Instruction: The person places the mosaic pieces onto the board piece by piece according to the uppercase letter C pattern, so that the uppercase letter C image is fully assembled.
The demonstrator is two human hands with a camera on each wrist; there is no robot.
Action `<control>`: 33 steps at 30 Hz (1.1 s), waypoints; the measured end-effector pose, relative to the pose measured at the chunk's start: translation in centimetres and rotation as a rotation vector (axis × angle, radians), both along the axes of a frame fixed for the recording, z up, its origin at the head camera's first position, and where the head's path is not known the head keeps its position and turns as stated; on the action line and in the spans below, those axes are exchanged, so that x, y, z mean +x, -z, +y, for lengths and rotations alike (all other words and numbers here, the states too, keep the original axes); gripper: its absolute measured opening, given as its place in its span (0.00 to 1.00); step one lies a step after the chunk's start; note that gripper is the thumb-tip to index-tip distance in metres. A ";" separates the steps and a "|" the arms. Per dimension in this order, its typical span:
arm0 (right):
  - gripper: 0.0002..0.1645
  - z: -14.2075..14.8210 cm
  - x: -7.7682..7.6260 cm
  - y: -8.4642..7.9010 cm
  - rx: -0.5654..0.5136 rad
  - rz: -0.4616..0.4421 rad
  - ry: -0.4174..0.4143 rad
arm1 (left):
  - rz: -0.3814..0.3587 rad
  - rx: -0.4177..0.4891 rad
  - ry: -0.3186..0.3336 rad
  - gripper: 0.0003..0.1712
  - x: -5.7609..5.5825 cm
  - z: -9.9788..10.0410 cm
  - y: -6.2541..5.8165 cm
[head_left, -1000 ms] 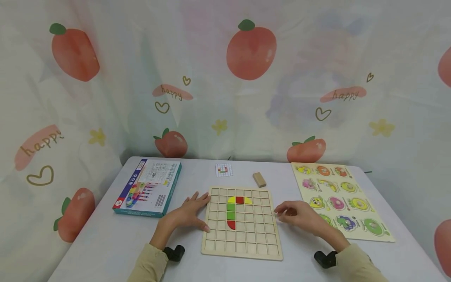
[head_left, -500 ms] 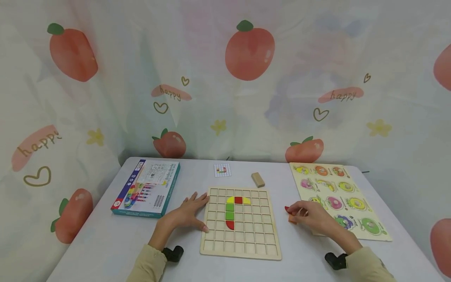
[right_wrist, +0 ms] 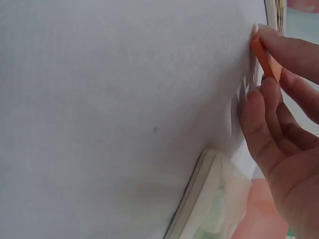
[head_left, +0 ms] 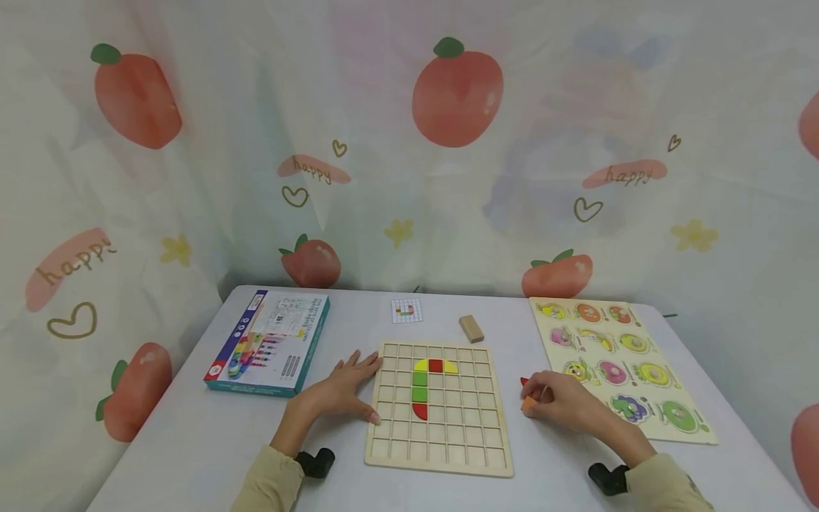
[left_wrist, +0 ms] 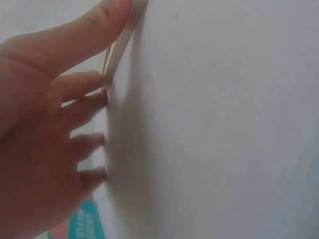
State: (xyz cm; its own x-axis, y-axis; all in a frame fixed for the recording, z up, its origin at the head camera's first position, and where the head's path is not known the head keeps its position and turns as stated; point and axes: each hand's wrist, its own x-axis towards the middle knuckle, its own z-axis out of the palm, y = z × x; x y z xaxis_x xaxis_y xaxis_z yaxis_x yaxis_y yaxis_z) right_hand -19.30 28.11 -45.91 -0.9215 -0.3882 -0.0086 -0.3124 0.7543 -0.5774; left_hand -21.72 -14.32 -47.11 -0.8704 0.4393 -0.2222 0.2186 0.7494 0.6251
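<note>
A wooden grid board [head_left: 448,449] lies before the person, its cells partly filled with red, yellow and green tiles [head_left: 419,393] in a bent line. The left hand [head_left: 339,395] rests at the board's left edge with fingers spread, the thumb [left_wrist: 107,20] touching its rim. To the right of the board, low over the table, the right hand [head_left: 566,404] pinches a small orange tile [right_wrist: 264,59] between thumb and fingers. A red piece [head_left: 525,381] shows by the right index fingertip; whether the hand touches it I cannot tell.
Behind the board lie a small pattern card [head_left: 407,311] and a wooden block [head_left: 471,328]. A boxed toy [head_left: 269,341] is at the left, and a fruit puzzle board [head_left: 623,363] at the right, partly behind the right hand. A printed curtain hangs behind the table.
The right hand has moved right, away from the board's edge. An orange tile and a red piece have come into view at its fingers. The left hand stays at the board.
</note>
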 end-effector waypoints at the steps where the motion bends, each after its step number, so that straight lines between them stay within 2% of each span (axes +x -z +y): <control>1: 0.10 -0.1 0.0 0.0 -0.005 0.004 -0.012 | 0.000 0.001 0.000 0.63 0.0 0.0 0.0; 4: 0.08 -0.6 -0.1 -0.2 -0.020 0.006 -0.038 | -0.002 0.002 0.000 0.63 0.1 -0.1 -0.1; 9: 0.04 -1.3 -0.4 -0.4 -0.062 -0.028 -0.016 | -0.007 -0.006 -0.002 0.63 0.2 0.0 -0.2; 14: 0.07 -2.2 -0.7 -0.8 -0.161 -0.091 -0.002 | -0.004 -0.015 -0.001 0.63 0.2 0.0 -0.3; 20: 0.11 -3.6 -1.0 -1.0 -0.248 -0.146 -0.043 | 0.003 -0.010 0.001 0.63 0.0 0.0 -0.2; 33: 0.18 -6.9 -0.6 -0.7 -0.269 -0.190 -0.077 | -0.006 0.001 -0.006 0.63 0.2 0.0 -0.3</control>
